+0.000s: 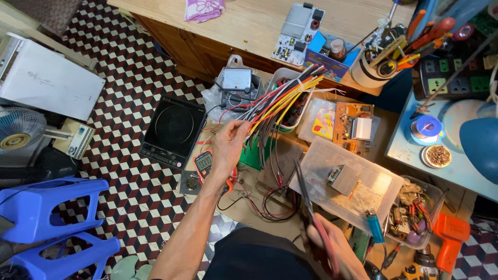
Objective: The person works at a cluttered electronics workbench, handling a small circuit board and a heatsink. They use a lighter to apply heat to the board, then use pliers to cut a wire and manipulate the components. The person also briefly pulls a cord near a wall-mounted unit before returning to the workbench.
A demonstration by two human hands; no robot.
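My left hand (228, 142) grips a thick bundle of red, yellow, white and black wires (282, 98), held out above the cluttered work area. My right hand (334, 249), low in the view, holds a long thin tool with red handles (311, 207); its dark tip points up toward the bundle's hanging ends. Below the left hand lies an orange digital multimeter (204, 163), with loops of red and black leads (272, 199) beside it.
A clear plastic lid (373, 194) carries a small finned part (343, 179). Circuit boards (353, 127), an analog meter (237, 83), an induction cooker (174, 130), an orange drill (450, 238), a tool cup (381, 65) and blue stools (49, 207) surround me.
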